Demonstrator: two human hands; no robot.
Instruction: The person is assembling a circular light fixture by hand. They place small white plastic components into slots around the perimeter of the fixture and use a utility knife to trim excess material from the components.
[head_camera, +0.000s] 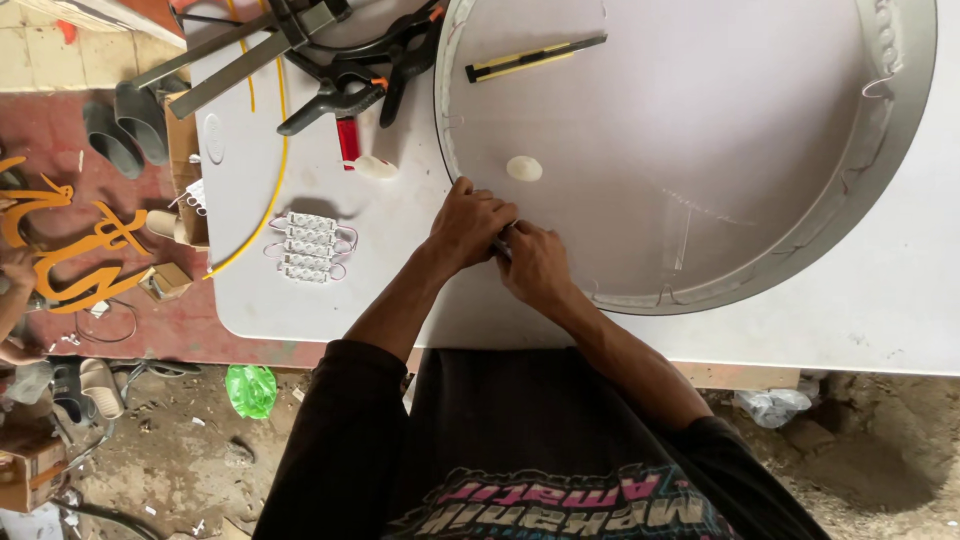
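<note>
Both the left hand (470, 225) and right hand (535, 262) close together, pinching the large round grey metal rim (905, 110); a small white oval piece (524, 168) lies just beyond them.

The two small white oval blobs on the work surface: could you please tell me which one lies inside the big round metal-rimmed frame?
The cream-white oval blob lies inside the round metal-rimmed frame, just above the hands. The other white blob sits outside the rim on the white table, beside a red lighter.

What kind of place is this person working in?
Probably an informal sign-making workshop: both hands work at the rim of a large round sign tray, with spring clamps and small light modules on the white table, and orange cut-out lettering on the floor.
</note>
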